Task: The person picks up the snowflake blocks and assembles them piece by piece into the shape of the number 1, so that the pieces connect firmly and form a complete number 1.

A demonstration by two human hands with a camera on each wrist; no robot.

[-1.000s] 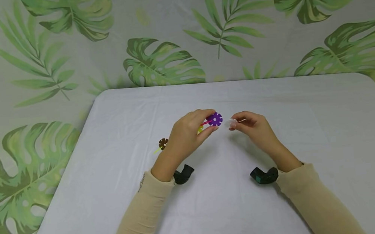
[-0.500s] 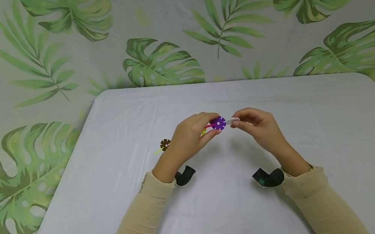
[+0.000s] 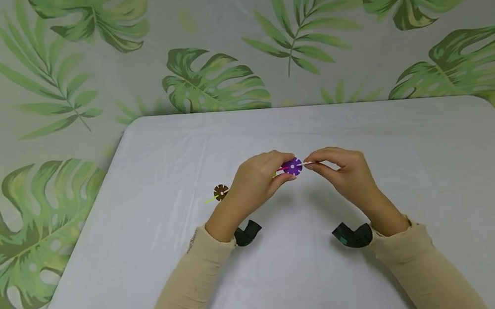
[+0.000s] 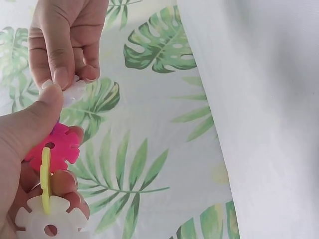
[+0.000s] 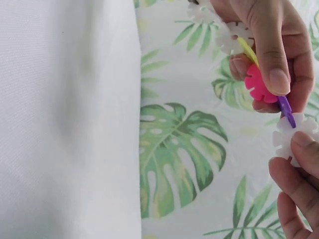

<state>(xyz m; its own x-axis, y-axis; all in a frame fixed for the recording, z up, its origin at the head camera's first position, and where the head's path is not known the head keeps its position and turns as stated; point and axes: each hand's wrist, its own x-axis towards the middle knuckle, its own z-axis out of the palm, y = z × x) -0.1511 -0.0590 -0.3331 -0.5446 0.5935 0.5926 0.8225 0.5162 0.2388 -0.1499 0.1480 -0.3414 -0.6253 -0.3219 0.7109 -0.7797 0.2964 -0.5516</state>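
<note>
In the head view my left hand (image 3: 254,181) holds a chain of notched plastic discs above the white table. A purple disc (image 3: 296,171) ends the chain on the right, between thumb and fingers. Before it come a pink disc (image 4: 66,147), a yellow disc (image 4: 46,172) and a white disc (image 4: 37,211). The brown disc (image 3: 219,189) and a yellow-green disc (image 3: 209,200) stick out behind the left wrist; the palm hides the middle links. My right hand (image 3: 349,172) pinches a loose white disc (image 5: 283,144), crosswise, its notched rim meeting the purple disc's edge.
A white cloth covers the table (image 3: 433,181). Behind it hangs a leaf-print backdrop (image 3: 216,18). Black wrist cameras, one at the left wrist (image 3: 248,233) and one at the right (image 3: 353,235), jut inward under the hands.
The white disc has turned from nearly face-on to edge-on and reached the purple disc's rim. Both hands have shifted to the right; the left has also dropped slightly with the chain.
</note>
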